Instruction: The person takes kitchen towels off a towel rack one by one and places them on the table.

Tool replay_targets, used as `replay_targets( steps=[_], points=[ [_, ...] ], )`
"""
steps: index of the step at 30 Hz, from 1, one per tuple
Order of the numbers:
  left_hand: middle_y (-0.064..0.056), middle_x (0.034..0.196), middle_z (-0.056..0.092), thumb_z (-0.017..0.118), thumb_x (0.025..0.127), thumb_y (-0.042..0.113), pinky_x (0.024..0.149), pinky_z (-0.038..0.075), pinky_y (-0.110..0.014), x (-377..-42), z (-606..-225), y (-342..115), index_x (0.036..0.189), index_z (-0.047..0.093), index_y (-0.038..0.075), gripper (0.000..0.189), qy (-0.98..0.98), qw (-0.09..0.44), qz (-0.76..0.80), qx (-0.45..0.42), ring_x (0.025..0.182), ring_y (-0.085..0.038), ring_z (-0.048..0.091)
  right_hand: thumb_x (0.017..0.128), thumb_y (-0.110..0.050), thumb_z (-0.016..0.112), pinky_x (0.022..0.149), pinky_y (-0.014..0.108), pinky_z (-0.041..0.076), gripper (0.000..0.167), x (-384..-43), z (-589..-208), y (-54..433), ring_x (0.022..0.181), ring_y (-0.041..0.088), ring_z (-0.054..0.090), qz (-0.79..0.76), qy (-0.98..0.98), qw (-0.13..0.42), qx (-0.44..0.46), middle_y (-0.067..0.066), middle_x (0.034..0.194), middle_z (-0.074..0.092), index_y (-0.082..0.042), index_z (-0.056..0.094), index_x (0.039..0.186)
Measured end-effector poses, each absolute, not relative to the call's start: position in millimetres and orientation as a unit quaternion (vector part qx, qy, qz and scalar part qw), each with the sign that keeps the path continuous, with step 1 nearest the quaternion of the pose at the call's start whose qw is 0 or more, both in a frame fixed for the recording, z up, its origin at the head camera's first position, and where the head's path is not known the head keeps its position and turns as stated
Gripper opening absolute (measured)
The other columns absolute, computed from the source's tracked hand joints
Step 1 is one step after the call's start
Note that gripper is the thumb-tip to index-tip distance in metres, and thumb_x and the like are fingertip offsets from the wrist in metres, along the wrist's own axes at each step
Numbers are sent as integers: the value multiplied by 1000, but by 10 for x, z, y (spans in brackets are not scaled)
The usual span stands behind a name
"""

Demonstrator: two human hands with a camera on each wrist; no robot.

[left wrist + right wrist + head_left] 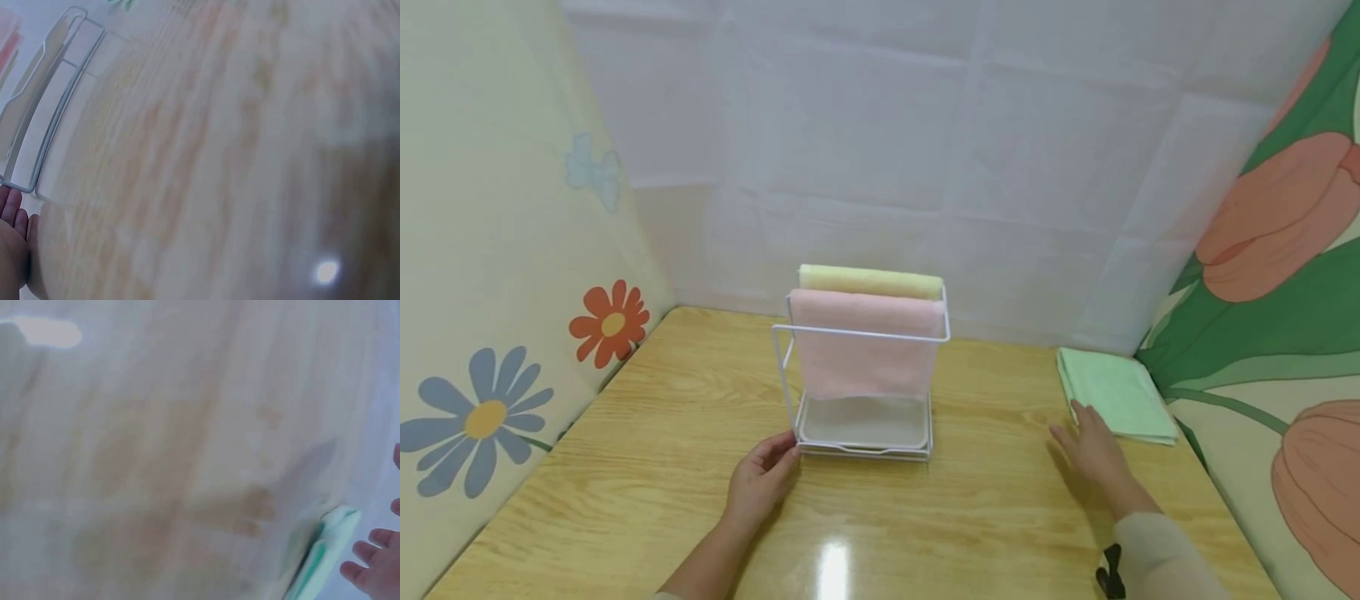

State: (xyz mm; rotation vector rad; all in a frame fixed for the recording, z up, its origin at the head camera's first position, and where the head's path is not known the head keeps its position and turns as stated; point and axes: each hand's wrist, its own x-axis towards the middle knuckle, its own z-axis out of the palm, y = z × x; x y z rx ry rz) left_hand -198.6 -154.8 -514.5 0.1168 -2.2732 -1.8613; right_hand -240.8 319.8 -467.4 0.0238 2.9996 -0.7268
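Observation:
A white wire towel rack (860, 336) stands on the wooden table with a pink towel (867, 350) and a yellow towel (872, 281) draped over its bars. My left hand (762, 482) holds the rack's lower left front corner between thumb and fingers; the left wrist view shows those fingers (12, 206) at the wire base. On the right, a folded pale green towel (1116, 393) lies flat. Over its near left edge hovers my right hand (1096, 450), fingers spread and holding nothing. That towel's folded edge (322, 556) also appears in the right wrist view beside the fingertips.
A pale tray (863, 421) sits in the rack's base. The wooden table (647, 442) meets a white cloth backdrop (857, 150) behind. Flower-printed panels border the left and right sides. A dark bow-shaped item (1110, 572) is at the right sleeve.

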Motion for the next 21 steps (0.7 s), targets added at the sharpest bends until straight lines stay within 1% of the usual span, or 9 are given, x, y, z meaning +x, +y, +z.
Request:
replay_targets(
  steps=[3,5,9,13,15,21],
  points=[
    [-27,119,66,64,94,8,78,51,-9,-1990,-5146,-1545,120,62,-10,32,-770,103,-629,37,89,12,57,103,-31,47,113,65,27,65,-2435,-4559,3132,138,54,24,-264,964,-2,0,38,151,25,9,25,148],
    [-27,118,66,64,94,6,77,51,-9,-1991,-5148,-1544,119,62,-10,31,-768,104,-631,39,88,12,57,103,-31,48,113,64,28,63,-2455,-4484,3081,138,52,27,-272,962,-17,-7,36,149,30,9,28,148],
    [-26,117,67,64,93,7,77,51,-9,-2002,-5160,-1545,119,63,-9,30,-770,105,-628,41,87,12,57,103,-36,47,113,62,29,64,-2516,-4339,2979,138,50,29,-273,961,-34,-26,34,149,32,7,30,148],
    [-27,117,66,64,94,7,77,50,-8,-2000,-5159,-1540,118,63,-10,30,-774,111,-622,38,88,12,57,102,-43,47,113,63,28,68,-2567,-4172,2863,139,49,27,-279,958,-44,-40,32,151,31,4,31,149],
    [-27,117,66,64,93,7,77,50,-8,-1994,-5155,-1537,118,63,-10,30,-775,112,-620,38,88,13,56,102,-42,48,113,63,29,67,-2585,-4085,2808,139,48,29,-288,955,-52,-45,31,152,31,2,31,149],
    [-26,121,65,64,94,9,79,49,-7,-1982,-5143,-1536,120,63,-8,31,-780,101,-616,46,89,14,55,102,-36,52,107,62,38,61,-2627,-3827,2645,133,46,39,-319,942,-81,-62,29,149,37,0,35,148]
  ],
)
